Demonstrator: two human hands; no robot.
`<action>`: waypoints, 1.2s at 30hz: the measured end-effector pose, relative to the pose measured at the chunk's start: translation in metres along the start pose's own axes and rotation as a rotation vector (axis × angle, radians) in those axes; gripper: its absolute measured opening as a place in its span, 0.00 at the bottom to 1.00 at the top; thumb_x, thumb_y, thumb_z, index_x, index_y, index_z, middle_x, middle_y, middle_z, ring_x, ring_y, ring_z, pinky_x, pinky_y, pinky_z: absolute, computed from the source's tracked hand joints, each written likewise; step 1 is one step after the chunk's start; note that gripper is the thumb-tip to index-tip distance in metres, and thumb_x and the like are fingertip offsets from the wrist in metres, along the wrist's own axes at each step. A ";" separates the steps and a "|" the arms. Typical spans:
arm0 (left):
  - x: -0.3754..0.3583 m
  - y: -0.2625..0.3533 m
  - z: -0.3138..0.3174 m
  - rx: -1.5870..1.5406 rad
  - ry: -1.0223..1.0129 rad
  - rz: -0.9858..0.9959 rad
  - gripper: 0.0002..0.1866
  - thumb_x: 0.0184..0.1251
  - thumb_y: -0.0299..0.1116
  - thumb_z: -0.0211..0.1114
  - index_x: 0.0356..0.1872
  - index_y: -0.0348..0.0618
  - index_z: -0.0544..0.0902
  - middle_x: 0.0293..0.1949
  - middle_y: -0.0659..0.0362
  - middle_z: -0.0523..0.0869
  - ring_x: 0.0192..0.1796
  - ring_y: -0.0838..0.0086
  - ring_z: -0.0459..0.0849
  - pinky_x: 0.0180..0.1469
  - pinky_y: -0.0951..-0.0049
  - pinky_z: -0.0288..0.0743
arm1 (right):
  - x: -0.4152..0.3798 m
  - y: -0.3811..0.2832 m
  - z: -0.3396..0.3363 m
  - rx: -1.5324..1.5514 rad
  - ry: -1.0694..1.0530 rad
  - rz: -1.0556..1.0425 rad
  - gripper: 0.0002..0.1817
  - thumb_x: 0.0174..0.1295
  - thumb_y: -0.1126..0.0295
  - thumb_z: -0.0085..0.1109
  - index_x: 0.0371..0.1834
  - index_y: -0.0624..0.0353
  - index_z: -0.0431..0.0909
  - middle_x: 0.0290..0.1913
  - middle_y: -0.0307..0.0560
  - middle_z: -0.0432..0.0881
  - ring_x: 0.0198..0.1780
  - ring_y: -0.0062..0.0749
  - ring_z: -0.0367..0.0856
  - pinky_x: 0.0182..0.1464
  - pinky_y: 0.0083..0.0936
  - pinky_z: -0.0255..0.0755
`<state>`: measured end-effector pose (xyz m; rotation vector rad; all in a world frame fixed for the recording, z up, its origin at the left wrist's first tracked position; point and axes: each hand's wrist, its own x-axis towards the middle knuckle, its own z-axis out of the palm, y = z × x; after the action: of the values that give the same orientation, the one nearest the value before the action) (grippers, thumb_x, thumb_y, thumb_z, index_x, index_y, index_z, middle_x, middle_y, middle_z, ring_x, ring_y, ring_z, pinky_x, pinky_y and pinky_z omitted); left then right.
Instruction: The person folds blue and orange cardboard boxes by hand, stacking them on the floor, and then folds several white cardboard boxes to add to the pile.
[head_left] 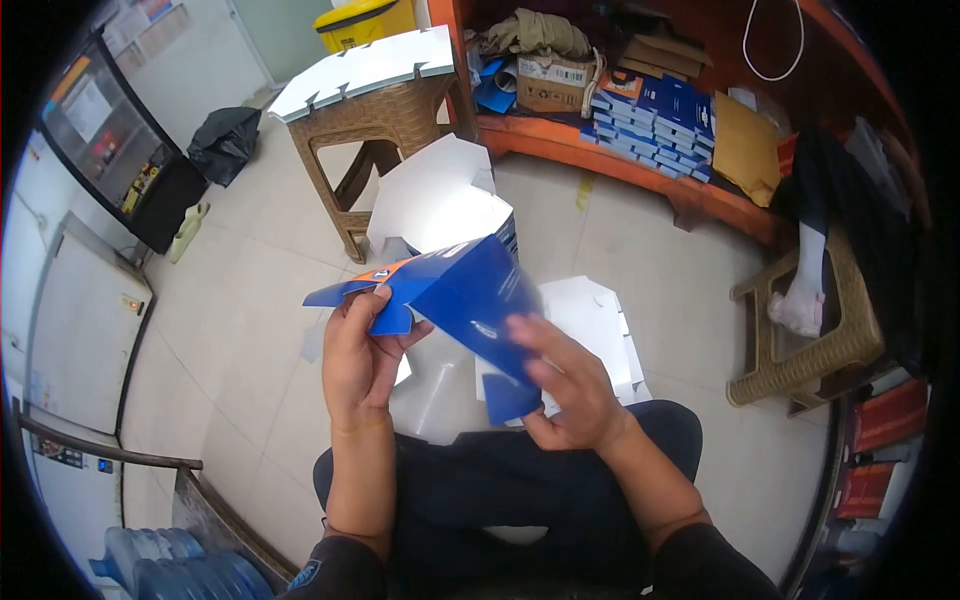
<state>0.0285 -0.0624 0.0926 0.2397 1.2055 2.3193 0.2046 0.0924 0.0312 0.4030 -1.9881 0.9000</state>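
Observation:
A partly folded blue cardboard box (470, 295) with an orange end is between my two hands above my lap. My left hand (362, 345) pinches its orange end, thumb on top, near a blue flap. At the other end, my right hand (575, 385) has its fingers on the large blue panel and its thumb by the lower flap; motion blurs the fingertips. White flat box blanks (590, 330) lie beyond my right knee. Farther ahead stands a stack of blanks (440, 200) with white faces up and blue edges below.
A brown woven-pattern stool (385, 125) carries white blanks. Several blue boxes (655, 120) are stacked on the orange shelf (560, 145) beside a brown carton (553, 82). At right, a foot (800, 305) rests by another stool (830, 350). Water bottles (190, 565) stand lower left.

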 end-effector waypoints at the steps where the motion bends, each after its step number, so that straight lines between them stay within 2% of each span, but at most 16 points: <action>1: 0.002 0.000 -0.004 -0.039 -0.009 -0.031 0.11 0.71 0.26 0.59 0.47 0.28 0.79 0.35 0.56 0.86 0.31 0.74 0.84 0.43 0.60 0.86 | 0.004 0.000 -0.005 -0.082 -0.103 0.023 0.37 0.50 0.81 0.60 0.68 0.46 0.76 0.73 0.56 0.73 0.74 0.55 0.72 0.75 0.55 0.66; 2: 0.005 -0.001 -0.012 -0.079 -0.019 -0.063 0.09 0.71 0.26 0.59 0.46 0.29 0.80 0.31 0.58 0.84 0.28 0.75 0.82 0.42 0.63 0.84 | 0.007 -0.001 -0.008 -0.163 -0.206 0.048 0.37 0.51 0.82 0.59 0.69 0.46 0.77 0.73 0.53 0.74 0.75 0.52 0.72 0.76 0.54 0.64; 3: 0.007 0.000 -0.019 -0.119 -0.027 -0.096 0.08 0.71 0.25 0.59 0.44 0.29 0.80 0.27 0.60 0.83 0.25 0.77 0.79 0.40 0.66 0.82 | 0.007 -0.003 -0.007 -0.166 -0.214 0.078 0.35 0.54 0.82 0.58 0.69 0.45 0.78 0.72 0.43 0.78 0.76 0.49 0.70 0.78 0.56 0.60; 6: 0.016 0.007 -0.027 -0.222 0.038 -0.196 0.05 0.70 0.24 0.58 0.38 0.32 0.79 0.19 0.66 0.73 0.20 0.80 0.70 0.39 0.71 0.75 | 0.007 0.000 -0.009 -0.263 -0.298 0.013 0.30 0.58 0.77 0.62 0.67 0.45 0.80 0.72 0.38 0.78 0.77 0.47 0.70 0.79 0.56 0.59; 12: 0.014 0.012 -0.025 -0.287 0.019 -0.283 0.05 0.71 0.25 0.57 0.35 0.34 0.78 0.17 0.67 0.69 0.18 0.81 0.67 0.37 0.75 0.72 | 0.010 -0.009 -0.010 -0.315 -0.342 0.019 0.17 0.62 0.71 0.67 0.55 0.46 0.87 0.63 0.37 0.86 0.72 0.47 0.76 0.76 0.60 0.61; 16: 0.017 0.009 -0.037 -0.282 -0.117 -0.316 0.06 0.72 0.28 0.57 0.36 0.37 0.79 0.18 0.67 0.70 0.19 0.81 0.67 0.33 0.77 0.70 | 0.010 -0.012 -0.010 -0.409 -0.369 0.004 0.16 0.62 0.65 0.68 0.54 0.45 0.87 0.63 0.35 0.85 0.72 0.47 0.76 0.76 0.60 0.61; 18: 0.016 0.003 -0.038 -0.219 -0.212 -0.308 0.07 0.73 0.30 0.59 0.41 0.37 0.81 0.21 0.66 0.75 0.20 0.80 0.69 0.31 0.77 0.69 | 0.011 -0.011 -0.010 -0.402 -0.332 0.001 0.16 0.62 0.66 0.67 0.54 0.44 0.87 0.63 0.35 0.86 0.72 0.48 0.76 0.76 0.60 0.60; 20: 0.010 -0.009 -0.033 -0.112 -0.195 -0.213 0.15 0.75 0.32 0.60 0.57 0.35 0.81 0.36 0.57 0.87 0.33 0.73 0.83 0.38 0.73 0.77 | 0.009 -0.011 -0.008 -0.449 -0.325 0.028 0.17 0.61 0.66 0.68 0.54 0.43 0.88 0.65 0.33 0.84 0.73 0.50 0.73 0.77 0.60 0.57; 23: -0.006 -0.011 -0.014 -0.143 -0.364 -0.100 0.21 0.77 0.33 0.56 0.65 0.33 0.77 0.55 0.48 0.87 0.55 0.65 0.86 0.58 0.61 0.80 | 0.005 -0.008 -0.009 -0.479 -0.335 0.030 0.20 0.65 0.66 0.64 0.60 0.41 0.85 0.71 0.31 0.79 0.78 0.47 0.66 0.79 0.60 0.52; 24: 0.003 -0.010 -0.018 -0.090 -0.349 -0.182 0.23 0.78 0.34 0.55 0.68 0.32 0.75 0.60 0.46 0.85 0.61 0.62 0.85 0.65 0.57 0.79 | 0.004 -0.007 -0.013 -0.467 -0.367 0.040 0.21 0.68 0.66 0.60 0.65 0.41 0.82 0.74 0.31 0.76 0.81 0.45 0.62 0.81 0.60 0.49; 25: 0.003 -0.010 -0.013 -0.087 -0.443 -0.166 0.23 0.81 0.36 0.53 0.68 0.29 0.75 0.68 0.43 0.79 0.70 0.55 0.77 0.74 0.50 0.70 | 0.006 -0.008 -0.017 -0.487 -0.396 0.044 0.22 0.70 0.65 0.59 0.67 0.39 0.81 0.76 0.29 0.73 0.82 0.44 0.59 0.80 0.63 0.47; 28: -0.006 -0.029 -0.011 -0.238 -0.475 0.052 0.26 0.81 0.36 0.56 0.71 0.29 0.70 0.68 0.44 0.79 0.70 0.54 0.78 0.74 0.54 0.69 | -0.001 -0.001 -0.010 -0.493 -0.306 0.051 0.21 0.71 0.62 0.60 0.67 0.34 0.80 0.77 0.27 0.72 0.84 0.44 0.54 0.81 0.68 0.41; 30: -0.009 -0.036 -0.010 0.112 -0.526 0.251 0.25 0.75 0.28 0.64 0.69 0.28 0.72 0.64 0.46 0.82 0.66 0.64 0.81 0.72 0.60 0.72 | 0.002 -0.005 -0.009 -0.503 -0.267 0.057 0.19 0.67 0.67 0.63 0.61 0.37 0.84 0.72 0.29 0.78 0.80 0.49 0.62 0.77 0.68 0.50; 31: -0.016 -0.035 0.001 0.256 -0.432 0.274 0.25 0.73 0.26 0.67 0.68 0.32 0.74 0.62 0.49 0.83 0.64 0.66 0.82 0.70 0.63 0.74 | 0.003 -0.006 -0.010 -0.510 -0.249 0.063 0.19 0.65 0.69 0.65 0.59 0.38 0.86 0.69 0.29 0.80 0.78 0.51 0.66 0.75 0.68 0.54; 34: -0.007 -0.051 -0.005 -0.067 -0.352 0.092 0.22 0.78 0.27 0.59 0.69 0.30 0.72 0.64 0.45 0.81 0.67 0.57 0.80 0.71 0.56 0.71 | 0.004 0.000 -0.012 -0.243 -0.211 0.023 0.18 0.67 0.75 0.61 0.59 0.49 0.85 0.70 0.43 0.80 0.75 0.58 0.69 0.73 0.65 0.61; 36: 0.008 -0.066 -0.025 -0.264 -0.422 0.059 0.20 0.78 0.24 0.57 0.68 0.31 0.73 0.62 0.46 0.82 0.64 0.59 0.81 0.68 0.60 0.73 | -0.003 0.006 0.000 0.079 -0.113 0.066 0.26 0.67 0.72 0.64 0.70 0.51 0.76 0.76 0.47 0.73 0.80 0.56 0.63 0.77 0.57 0.59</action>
<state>0.0358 -0.0449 0.0238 0.6383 0.6877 2.2912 0.2026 0.0964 0.0266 0.4437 -2.0832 1.0199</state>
